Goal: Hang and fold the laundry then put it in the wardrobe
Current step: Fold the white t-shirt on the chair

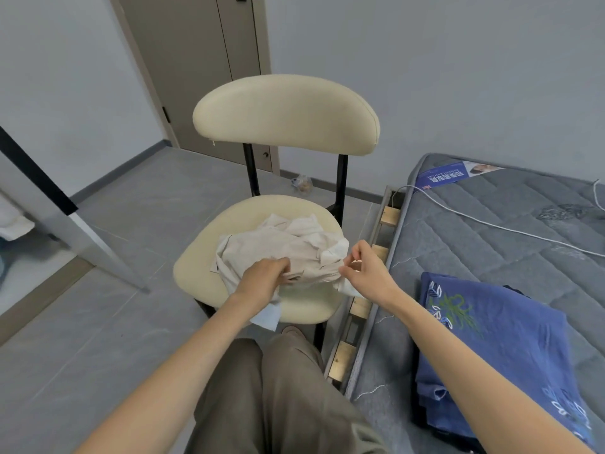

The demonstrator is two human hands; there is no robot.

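A crumpled beige garment point(281, 247) lies in a heap on the seat of a cream padded chair point(196, 273) in front of me. My left hand point(262, 276) grips the garment's near edge, fingers curled into the cloth. My right hand point(363, 268) pinches the same edge at the garment's right side, thumb and fingers closed on the fabric. A folded blue garment point(501, 342) with leaf embroidery lies on the grey mattress point(491, 237) to my right.
The chair's backrest point(284, 114) faces me, with a grey-brown door point(196, 73) behind it. A white cable point(510, 229) runs across the mattress. The bed's wooden slats point(360, 306) show between chair and mattress. A white post with a black band point(65, 204) slants at left. Grey tiled floor point(98, 339) surrounds the chair.
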